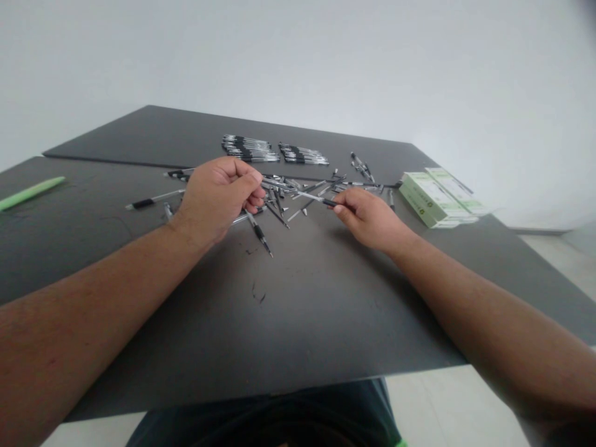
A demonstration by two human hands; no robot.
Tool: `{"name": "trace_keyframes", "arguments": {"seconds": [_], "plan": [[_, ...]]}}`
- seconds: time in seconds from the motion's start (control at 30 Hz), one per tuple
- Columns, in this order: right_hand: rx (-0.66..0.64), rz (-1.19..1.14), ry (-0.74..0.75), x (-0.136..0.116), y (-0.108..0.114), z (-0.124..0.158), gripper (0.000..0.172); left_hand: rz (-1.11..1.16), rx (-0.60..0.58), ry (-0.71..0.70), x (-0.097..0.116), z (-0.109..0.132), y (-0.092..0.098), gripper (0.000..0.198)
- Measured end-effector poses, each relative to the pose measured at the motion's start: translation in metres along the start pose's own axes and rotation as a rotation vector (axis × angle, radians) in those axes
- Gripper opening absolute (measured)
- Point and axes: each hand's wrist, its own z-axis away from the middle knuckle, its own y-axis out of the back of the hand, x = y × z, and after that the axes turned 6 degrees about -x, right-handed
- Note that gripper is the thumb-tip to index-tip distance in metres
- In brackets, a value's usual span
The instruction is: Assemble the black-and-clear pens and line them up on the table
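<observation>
My left hand [226,192] is closed, pinching a slim pen refill [278,184] that points right. My right hand [365,217] is closed around the black grip end of a clear pen barrel [313,197]. The barrel's far end meets or overlaps the tip of the refill in mid-air; I cannot tell whether one is inside the other. Below my left hand a pen with a black grip [259,232] lies on the table, point toward me. Behind both hands spreads a loose pile of refills and pen parts [279,208], partly hidden by the left hand.
Two rows of pens, a left row [249,149] and a right row [303,154], lie at the back of the dark table [298,323]. Green-and-white boxes [435,198] stand at right. A large green pen-shaped object [32,192] lies far left. A pale wall rises behind.
</observation>
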Motion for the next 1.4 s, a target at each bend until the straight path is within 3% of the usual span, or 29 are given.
{"name": "trace_keyframes", "arguments": {"seconds": [0.9, 1.4], "plan": [[-0.002, 0.012, -0.01, -0.0006, 0.001, -0.0003, 0.026, -0.048, 0.017, -0.034, -0.0019, -0.0006, -0.0007, 0.016], [-0.009, 0.007, -0.007, -0.0024, 0.0028, -0.0004, 0.022, -0.075, 0.004, -0.054, -0.0029, 0.0002, -0.0004, 0.017]]}}
